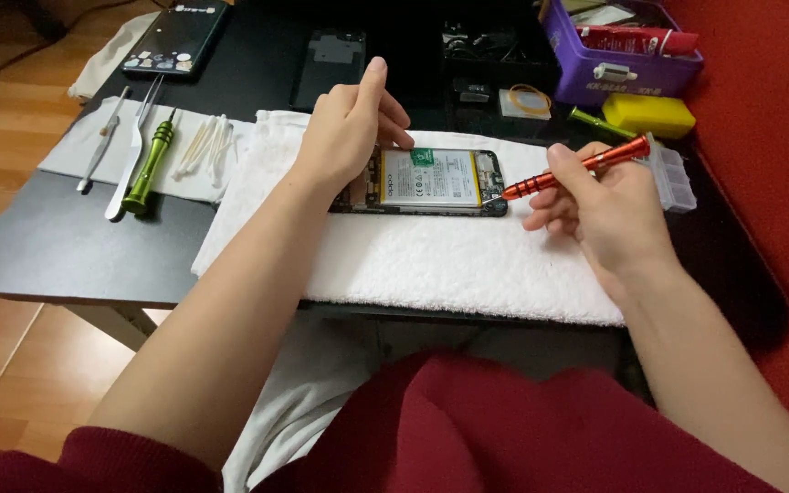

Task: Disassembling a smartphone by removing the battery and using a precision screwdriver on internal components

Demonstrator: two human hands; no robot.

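Right now, two bare hands work on one opened phone lying on a white towel on the dark table.
Phone lies mid-towel, well in from the table's near edge; bare towel in front of it, bare table to the left front. Left hand rests on the phone's left end, fingers loosely curled and pressing on it, thumb raised. Right hand grips one red screwdriver, fingers clenched around the shaft, tip touching the phone's right edge. Left strip of cloth carries one green screwdriver, two metal tweezers and a small bunch of cotton swabs. Far side crowded: one purple box, one yellow block, one clear parts case, second phone at back left.
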